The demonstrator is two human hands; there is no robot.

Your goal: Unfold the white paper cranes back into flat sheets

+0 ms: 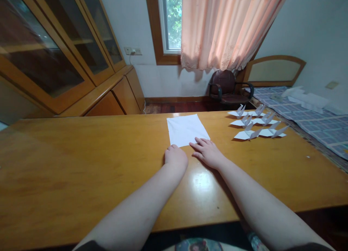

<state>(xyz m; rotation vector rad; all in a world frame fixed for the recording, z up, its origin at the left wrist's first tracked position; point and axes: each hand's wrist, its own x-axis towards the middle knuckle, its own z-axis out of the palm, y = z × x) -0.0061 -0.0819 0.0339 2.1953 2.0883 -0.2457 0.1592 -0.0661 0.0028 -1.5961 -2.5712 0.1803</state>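
Note:
A square sheet of white paper lies flat on the wooden table, with faint creases across it. At its near left corner my left hand is closed, fingers curled down against the paper's edge; the thumb is hidden. My right hand is open, its fingers spread over the near right part of the sheet. Off to the right stand several folded white paper cranes in rows, apart from both hands.
The glossy wooden table spreads out to both sides. Beyond its far edge are a brown armchair and a bed with white items on it. A glass-fronted cabinet stands at the left. A tiny white scrap lies toward the right.

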